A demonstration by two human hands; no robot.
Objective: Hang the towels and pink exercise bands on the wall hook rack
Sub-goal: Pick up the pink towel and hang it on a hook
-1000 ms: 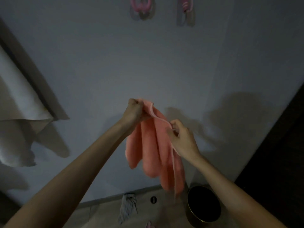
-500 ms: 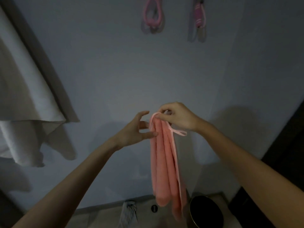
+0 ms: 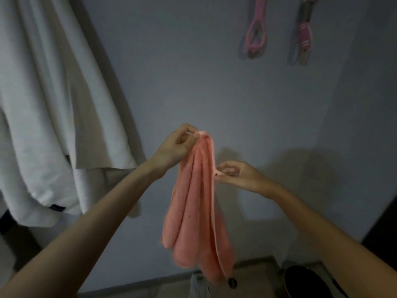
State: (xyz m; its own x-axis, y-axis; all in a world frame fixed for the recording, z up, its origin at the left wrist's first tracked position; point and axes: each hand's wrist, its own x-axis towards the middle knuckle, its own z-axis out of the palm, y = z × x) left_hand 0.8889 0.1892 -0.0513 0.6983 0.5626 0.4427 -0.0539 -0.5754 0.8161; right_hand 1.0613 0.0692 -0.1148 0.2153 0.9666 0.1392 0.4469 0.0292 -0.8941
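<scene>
A salmon-pink towel hangs in folds in front of the grey wall. My left hand pinches its top edge. My right hand pinches the towel's thin side loop a little lower, to the right. Two pink exercise bands hang high on the wall: a looped one and a striped one beside it. The hook rack itself is above the frame.
A large white cloth hangs at the left beside a dark door frame. On the floor below stand a dark round bin and a grey cloth. A dark edge borders the right.
My left hand has taken the towel's top edge, which my right hand held before. My right hand has slid down to the side loop. The view has tilted up and left.
</scene>
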